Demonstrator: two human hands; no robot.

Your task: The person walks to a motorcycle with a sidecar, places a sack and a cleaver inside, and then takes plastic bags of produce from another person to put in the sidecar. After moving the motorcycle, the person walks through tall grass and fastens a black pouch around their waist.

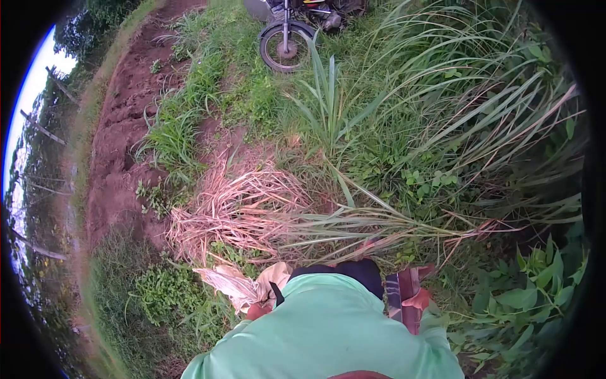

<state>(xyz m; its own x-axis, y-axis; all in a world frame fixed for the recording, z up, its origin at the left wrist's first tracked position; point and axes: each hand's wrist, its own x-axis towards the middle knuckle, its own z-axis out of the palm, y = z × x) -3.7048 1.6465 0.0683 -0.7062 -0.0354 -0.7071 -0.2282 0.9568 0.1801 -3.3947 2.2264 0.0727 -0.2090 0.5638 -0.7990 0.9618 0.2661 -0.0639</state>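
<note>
My left hand (257, 311) is at the lower left, partly hidden by my green sleeve, and seems closed on the near end of a pale, crumpled sack-like cloth (235, 284). A short black strip (276, 294) shows beside it; I cannot make out what it is. On the other side, my right hand (418, 299) is closed on a folded striped cloth (395, 292) in dark red and grey. Its fingertips are hard to make out. A heap of dry cut grass (252, 202) lies on the ground just ahead of both hands.
A motorcycle (286, 47) stands at the top, its front wheel towards me. Tall long-bladed grass (467, 114) leans in from the right, with leafy plants (530, 294) below it. Bare tilled soil (123, 139) runs along the left, near wooden posts (41, 128).
</note>
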